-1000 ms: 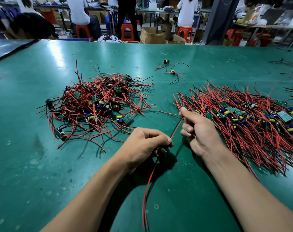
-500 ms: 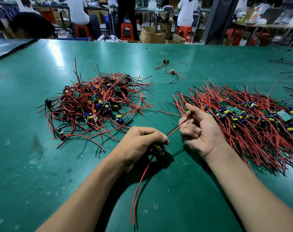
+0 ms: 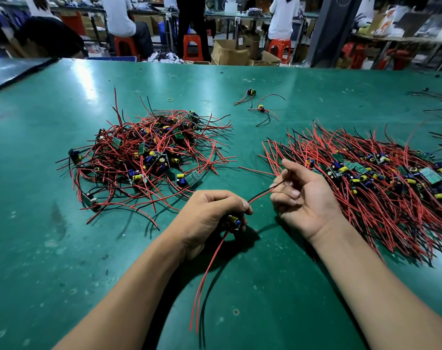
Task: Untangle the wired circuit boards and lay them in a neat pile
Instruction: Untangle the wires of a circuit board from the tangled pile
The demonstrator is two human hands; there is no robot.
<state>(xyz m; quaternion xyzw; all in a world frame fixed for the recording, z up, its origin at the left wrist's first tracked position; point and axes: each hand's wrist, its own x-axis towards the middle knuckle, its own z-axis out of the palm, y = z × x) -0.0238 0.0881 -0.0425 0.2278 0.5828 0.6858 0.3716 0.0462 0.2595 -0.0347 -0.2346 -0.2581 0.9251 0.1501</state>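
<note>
One board sits in curled left fingers — right fingers pinch its lead. Tugging could snap it.

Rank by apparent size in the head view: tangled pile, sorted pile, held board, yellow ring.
1. sorted pile, cut off at the right edge.
2. tangled pile, close behind; nearly alike.
3. held board, partly hidden in the left hand, wires counted.
4. yellow ring: farther away, yet plainly smallest.

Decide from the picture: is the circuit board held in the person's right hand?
No, the left hand grips the circuit board, while the right hand pinches only its wire.
</note>
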